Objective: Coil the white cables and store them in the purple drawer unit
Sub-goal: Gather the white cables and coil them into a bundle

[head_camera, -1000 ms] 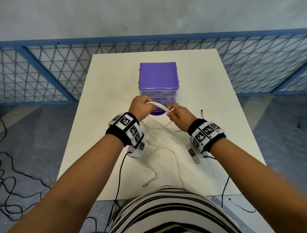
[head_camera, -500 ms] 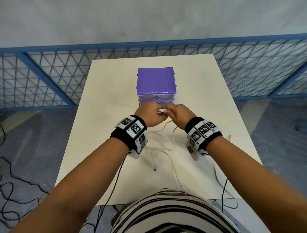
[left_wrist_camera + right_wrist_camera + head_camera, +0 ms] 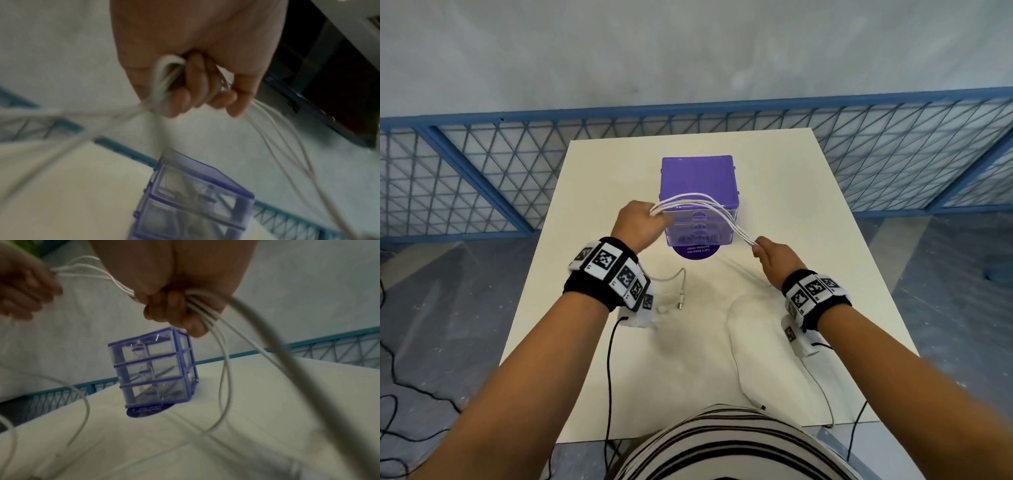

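Note:
A bundle of white cable strands (image 3: 700,205) spans between my two hands, arching above the table in front of the purple drawer unit (image 3: 698,181). My left hand (image 3: 642,224) grips one end of the bundle (image 3: 164,78) with curled fingers (image 3: 195,84). My right hand (image 3: 772,255) pinches the other end (image 3: 197,305), from which loose cable (image 3: 224,369) hangs to the table. The drawer unit (image 3: 154,368) has three clear drawers, all closed. More white cable (image 3: 736,329) trails over the table toward me, with plug ends (image 3: 680,301) lying near my left wrist.
The white table (image 3: 825,212) stands against a blue mesh fence (image 3: 482,171). A purple round sticker (image 3: 697,251) lies under the drawer unit's front. Black sensor wires (image 3: 608,377) hang from both wrists. Dark cords (image 3: 390,404) lie on the floor at left.
My hands, close together half a second ago, have pulled apart sideways. The cable strands are now stretched out between them in a long loop, and the loose cable on the table has shifted.

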